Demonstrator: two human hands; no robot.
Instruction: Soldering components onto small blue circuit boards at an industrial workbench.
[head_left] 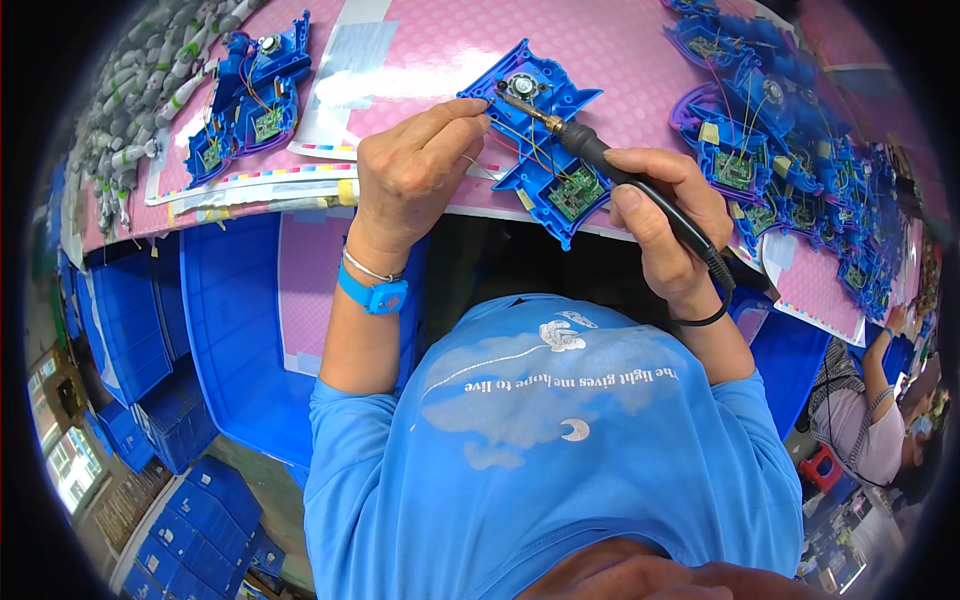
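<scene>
My right hand (672, 205) grips a soldering iron (592, 150) by its black handle. The iron's metal tip reaches over a round speaker (522, 87) in a blue plastic housing (556, 100) on the table. My left hand (425, 150) is closed in a pinch at the housing's left edge. A thin pale wire (478, 168) runs out below its fingers; the pinched end itself is hardly visible. Red and yellow wires (530, 143) link the upper part to a green circuit board (577, 193) in the lower part. A blue band (375, 292) circles my left wrist.
Another wired blue housing (262, 110) lies to the left, beside a heap of grey and white parts (140, 100). Several similar housings (800, 150) are piled at right. Blue bins (235, 330) stand below the pink table edge. A co-worker (870, 420) sits at far right.
</scene>
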